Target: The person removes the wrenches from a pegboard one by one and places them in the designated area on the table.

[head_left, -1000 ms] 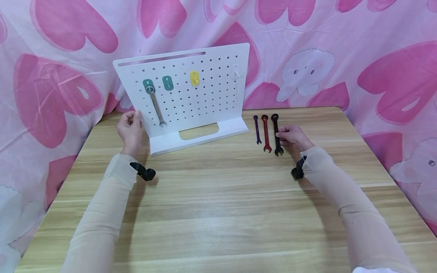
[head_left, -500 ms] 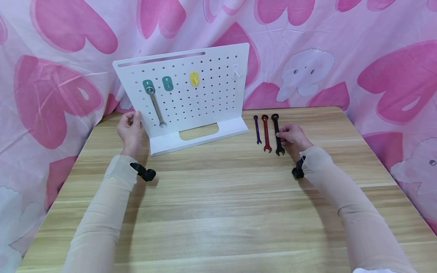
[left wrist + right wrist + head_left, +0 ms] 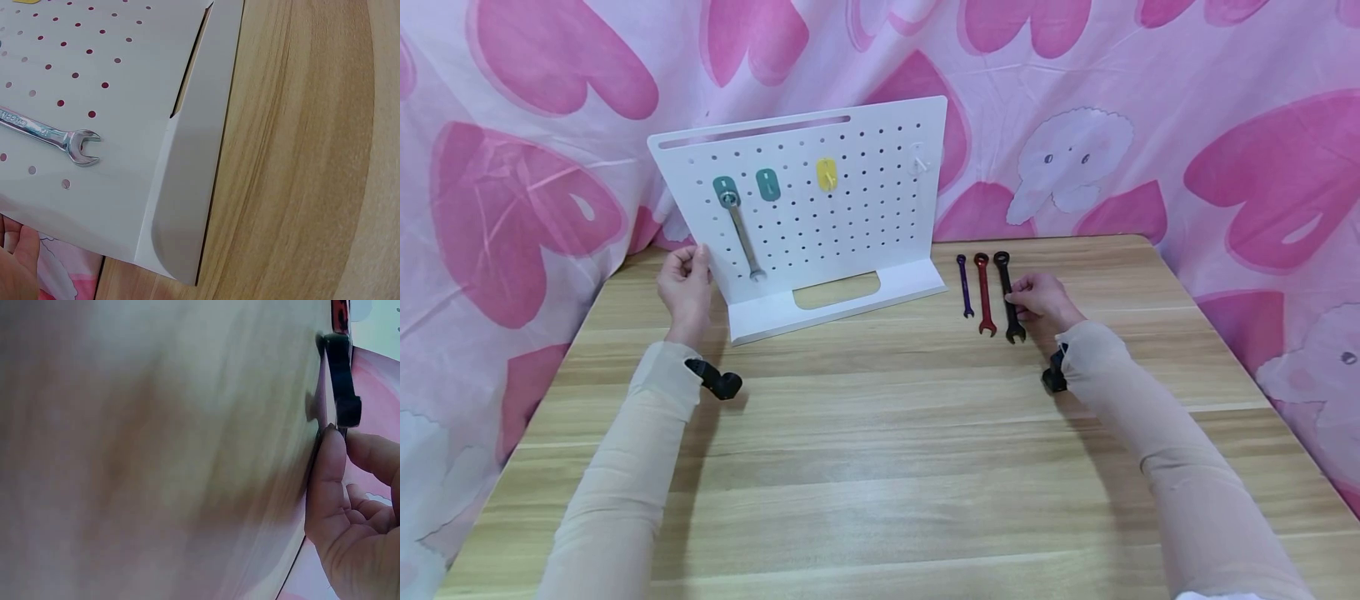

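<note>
A white pegboard [image 3: 865, 225] stands tilted back on the wooden table. My left hand [image 3: 687, 287] grips its left edge; only some fingertips show in the left wrist view. On the board's green left hook hangs a silver combination wrench [image 3: 745, 237], its open end [image 3: 81, 148] pointing down. My right hand [image 3: 1047, 300] pinches the black combination wrench [image 3: 1007, 283] at mid-shaft between thumb and fingers. In the right wrist view one end of the black wrench [image 3: 342, 381] shows above the table surface. A red wrench [image 3: 985, 292] and a smaller purple wrench [image 3: 966, 287] lie just left of it.
Farther along the board are a second green hook [image 3: 768, 185], a yellow hook [image 3: 827, 175] and a clear hook [image 3: 919, 160]. Behind the table [image 3: 880, 450] hangs a pink patterned curtain [image 3: 1075, 67].
The black wrench has turned very slightly under my right hand, which has shifted a little. My left hand and the board stay almost still.
</note>
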`<action>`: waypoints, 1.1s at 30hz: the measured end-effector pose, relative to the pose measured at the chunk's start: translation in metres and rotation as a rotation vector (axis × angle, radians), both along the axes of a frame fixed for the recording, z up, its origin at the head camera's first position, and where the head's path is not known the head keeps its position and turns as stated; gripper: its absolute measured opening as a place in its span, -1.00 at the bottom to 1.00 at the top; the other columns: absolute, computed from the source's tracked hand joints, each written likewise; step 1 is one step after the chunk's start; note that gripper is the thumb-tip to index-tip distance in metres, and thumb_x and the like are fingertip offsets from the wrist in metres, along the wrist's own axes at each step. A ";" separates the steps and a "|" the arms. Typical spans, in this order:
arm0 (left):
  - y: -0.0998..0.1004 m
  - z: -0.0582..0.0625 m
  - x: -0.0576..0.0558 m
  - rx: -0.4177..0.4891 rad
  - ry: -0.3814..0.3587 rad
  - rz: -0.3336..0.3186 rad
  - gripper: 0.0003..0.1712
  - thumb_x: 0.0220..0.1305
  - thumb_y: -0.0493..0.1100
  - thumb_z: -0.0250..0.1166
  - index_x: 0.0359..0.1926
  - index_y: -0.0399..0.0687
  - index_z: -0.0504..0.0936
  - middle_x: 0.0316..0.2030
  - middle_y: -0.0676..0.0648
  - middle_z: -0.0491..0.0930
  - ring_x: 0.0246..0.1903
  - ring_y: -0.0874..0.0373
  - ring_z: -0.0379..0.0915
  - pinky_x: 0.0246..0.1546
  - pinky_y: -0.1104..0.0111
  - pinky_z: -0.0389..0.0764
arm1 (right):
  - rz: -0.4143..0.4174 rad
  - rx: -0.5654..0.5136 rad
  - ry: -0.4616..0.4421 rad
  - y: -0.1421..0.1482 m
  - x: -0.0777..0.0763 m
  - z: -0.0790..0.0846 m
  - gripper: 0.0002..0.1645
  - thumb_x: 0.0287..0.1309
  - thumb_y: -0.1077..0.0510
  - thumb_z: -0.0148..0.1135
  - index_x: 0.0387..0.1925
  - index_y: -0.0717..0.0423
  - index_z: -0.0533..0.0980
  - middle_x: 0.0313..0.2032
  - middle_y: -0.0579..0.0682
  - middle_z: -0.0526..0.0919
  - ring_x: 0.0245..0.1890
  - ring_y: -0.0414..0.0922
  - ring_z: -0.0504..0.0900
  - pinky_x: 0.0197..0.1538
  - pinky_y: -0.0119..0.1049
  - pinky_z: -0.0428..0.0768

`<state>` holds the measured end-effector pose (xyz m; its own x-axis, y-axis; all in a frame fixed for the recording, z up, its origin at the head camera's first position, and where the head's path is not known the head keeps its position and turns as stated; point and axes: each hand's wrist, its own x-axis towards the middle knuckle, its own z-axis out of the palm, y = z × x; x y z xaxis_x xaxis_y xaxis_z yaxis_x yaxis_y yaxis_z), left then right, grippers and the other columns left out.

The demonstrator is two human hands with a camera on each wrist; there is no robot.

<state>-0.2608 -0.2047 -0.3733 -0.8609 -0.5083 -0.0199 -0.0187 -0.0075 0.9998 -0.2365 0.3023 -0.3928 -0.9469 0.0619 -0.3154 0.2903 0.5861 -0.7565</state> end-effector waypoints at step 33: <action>0.000 -0.001 0.000 -0.002 0.014 0.001 -0.71 0.21 0.14 0.19 -0.17 0.11 0.53 -0.34 0.10 0.37 -0.30 0.27 0.28 -0.11 0.38 0.43 | -0.034 0.023 0.001 -0.004 0.002 0.002 -0.72 0.24 0.28 0.11 -0.08 0.42 0.38 -0.42 -0.01 0.53 -0.55 -0.25 0.51 -0.42 -0.41 0.61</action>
<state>-0.2605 -0.2046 -0.3741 -0.8605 -0.5094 -0.0066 -0.0046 -0.0052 1.0000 -0.2341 0.2980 -0.3912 -0.9446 0.1013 -0.3123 0.3093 0.5935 -0.7430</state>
